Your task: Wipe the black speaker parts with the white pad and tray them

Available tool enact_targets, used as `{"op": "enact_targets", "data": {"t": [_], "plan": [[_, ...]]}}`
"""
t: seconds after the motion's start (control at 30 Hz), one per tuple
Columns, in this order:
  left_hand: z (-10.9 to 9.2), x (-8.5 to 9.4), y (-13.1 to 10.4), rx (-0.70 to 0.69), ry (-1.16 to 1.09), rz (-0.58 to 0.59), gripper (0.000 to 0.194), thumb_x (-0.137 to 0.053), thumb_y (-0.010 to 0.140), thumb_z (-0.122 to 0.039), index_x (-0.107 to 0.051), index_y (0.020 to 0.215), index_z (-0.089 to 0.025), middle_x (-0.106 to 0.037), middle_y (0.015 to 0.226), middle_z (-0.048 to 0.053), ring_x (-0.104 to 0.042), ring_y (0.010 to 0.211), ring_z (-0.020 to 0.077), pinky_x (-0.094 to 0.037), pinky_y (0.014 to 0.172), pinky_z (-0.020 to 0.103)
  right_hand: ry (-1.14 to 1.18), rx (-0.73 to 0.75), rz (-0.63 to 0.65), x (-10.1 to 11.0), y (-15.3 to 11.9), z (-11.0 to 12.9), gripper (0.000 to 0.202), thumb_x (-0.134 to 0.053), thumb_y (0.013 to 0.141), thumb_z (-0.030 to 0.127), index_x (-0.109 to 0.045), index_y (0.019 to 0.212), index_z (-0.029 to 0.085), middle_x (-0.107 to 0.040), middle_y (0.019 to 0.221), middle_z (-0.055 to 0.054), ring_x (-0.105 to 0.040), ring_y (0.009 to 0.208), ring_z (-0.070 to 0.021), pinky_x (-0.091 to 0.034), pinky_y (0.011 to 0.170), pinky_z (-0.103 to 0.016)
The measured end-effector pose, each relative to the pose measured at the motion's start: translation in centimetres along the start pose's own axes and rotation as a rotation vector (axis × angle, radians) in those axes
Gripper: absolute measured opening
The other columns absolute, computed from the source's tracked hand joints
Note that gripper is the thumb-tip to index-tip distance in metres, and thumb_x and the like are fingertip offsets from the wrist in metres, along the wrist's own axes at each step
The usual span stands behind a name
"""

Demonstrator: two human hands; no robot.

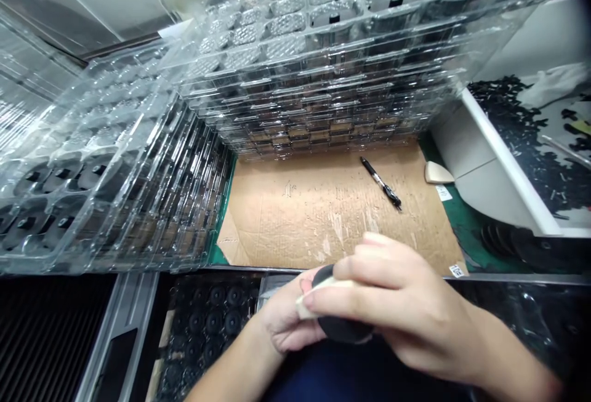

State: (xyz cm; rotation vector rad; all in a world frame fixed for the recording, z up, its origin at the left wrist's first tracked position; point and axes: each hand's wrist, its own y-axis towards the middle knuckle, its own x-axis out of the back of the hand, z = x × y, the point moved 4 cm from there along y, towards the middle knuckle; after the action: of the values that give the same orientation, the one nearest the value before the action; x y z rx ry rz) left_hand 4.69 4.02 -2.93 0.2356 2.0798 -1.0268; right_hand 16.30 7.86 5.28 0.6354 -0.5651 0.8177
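Round black disc point(344, 329) clamped at left side by left hand point(287, 319); small cream pad point(303, 309) pinched against it by right hand point(406, 300).

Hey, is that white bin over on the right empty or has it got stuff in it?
Not empty: the white bin holds many small black parts, spread out with pale patches between.

The only view comes from the person's head, looking forward and steeply down, with the hands point(360, 303) close at the lower edge and the counter point(478, 248) slightly farther beyond.
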Motion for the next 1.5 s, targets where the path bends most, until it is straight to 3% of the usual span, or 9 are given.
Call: {"op": "enact_targets", "data": {"t": [0.13,0.27,0.43,0.7,0.87,0.97,1.13,1.27,1.5], "plan": [[1.0,0.3,0.9,0.110,-0.072,0.041,0.025,-0.062,0.077,-0.022,-0.066,0.102,-0.017,-0.069,0.088,0.005,-0.066,0.075,0.0122,-0.053,0.068,0.021,-0.059,-0.114,-0.135,-0.3,-1.4,0.0,0.035,-0.038,0.087,0.011,-0.055,0.116,0.023,-0.059,0.082,-0.005,-0.049,0.068,-0.0154,-0.034,0.060,-0.029],[1.8,0.3,1.2,0.165,-0.099,0.094,0.036,-0.064,0.075,-0.018,-0.060,0.111,-0.017,-0.067,0.096,0.009,-0.066,0.081,0.0171,-0.055,0.071,0.029,-0.064,-0.162,-0.157,0.0,-2.5,-0.4,0.038,-0.036,0.086,0.008,-0.054,0.116,0.023,-0.060,0.087,-0.005,-0.051,0.071,-0.0158,-0.038,0.061,-0.029],[0.6,0.3,1.0,-0.017,-0.132,0.105,0.036,-0.070,0.070,-0.024,-0.061,0.105,-0.021,-0.066,0.099,0.005,-0.065,0.086,0.0159,-0.052,0.082,0.032,-0.145,-0.285,-0.122,0.8,-3.6,-1.0,0.039,-0.039,0.087,0.010,-0.048,0.123,0.022,-0.058,0.080,-0.004,-0.052,0.068,-0.0158,-0.042,0.058,-0.029],[-2.6,0.2,0.1,-0.240,-0.033,0.107,0.064,-0.079,0.057,-0.030,-0.056,0.115,-0.023,-0.059,0.118,0.008,-0.056,0.109,0.0256,-0.043,0.093,0.034,-0.109,-0.472,-0.154,-0.7,-7.2,-2.5,0.026,-0.052,0.086,0.037,-0.056,0.111,0.036,-0.065,0.101,0.006,-0.060,0.099,-0.0202,-0.055,0.074,-0.028],[-2.4,-0.3,0.4,-0.300,-0.002,0.066,0.060,-0.076,0.062,-0.026,-0.054,0.118,-0.024,-0.057,0.123,0.008,-0.054,0.112,0.0231,-0.043,0.094,0.032,-0.045,-0.545,-0.446,0.2,-4.6,-1.7,0.031,-0.049,0.087,0.027,-0.054,0.118,0.030,-0.064,0.106,0.000,-0.064,0.085,-0.0183,-0.055,0.064,-0.024],[-2.2,-0.5,0.4,-0.307,0.028,0.055,0.063,-0.080,0.055,-0.031,-0.058,0.114,-0.023,-0.060,0.118,0.008,-0.055,0.110,0.0232,-0.042,0.096,0.031,-0.160,-0.362,-0.614,0.0,-1.9,0.5,0.039,-0.048,0.086,0.015,-0.050,0.124,0.021,-0.064,0.106,-0.005,-0.062,0.086,-0.0189,-0.052,0.073,-0.030],[-2.9,0.0,0.0,-0.435,-0.043,-0.004,0.055,-0.081,0.054,-0.027,-0.062,0.105,-0.025,-0.065,0.108,0.002,-0.061,0.100,0.0209,-0.047,0.089,0.028,-0.059,-0.233,-0.386,-1.8,1.0,1.3,0.032,-0.045,0.085,0.007,-0.056,0.114,0.014,-0.065,0.086,-0.003,-0.058,0.071,-0.0132,-0.047,0.068,-0.029],[-2.3,-0.4,0.0,-0.342,-0.069,-0.011,0.045,-0.072,0.067,-0.027,-0.059,0.110,-0.022,-0.065,0.107,0.005,-0.059,0.104,0.0204,-0.045,0.093,0.030,-0.158,-0.197,-0.466,-1.2,2.1,0.8,0.033,-0.043,0.087,0.012,-0.053,0.118,0.009,-0.064,0.090,-0.008,-0.056,0.076,-0.0170,-0.045,0.067,-0.033],[-3.6,-0.2,-0.6,-0.256,-0.057,0.126,0.056,-0.082,0.049,-0.029,-0.064,0.102,-0.025,-0.066,0.104,0.002,-0.063,0.096,0.0223,-0.047,0.089,0.033,-0.157,-0.232,-0.300,-1.1,-0.4,1.3,0.030,-0.042,0.086,0.008,-0.059,0.110,0.016,-0.062,0.077,-0.002,-0.057,0.068,-0.0133,-0.045,0.064,-0.028]]}}
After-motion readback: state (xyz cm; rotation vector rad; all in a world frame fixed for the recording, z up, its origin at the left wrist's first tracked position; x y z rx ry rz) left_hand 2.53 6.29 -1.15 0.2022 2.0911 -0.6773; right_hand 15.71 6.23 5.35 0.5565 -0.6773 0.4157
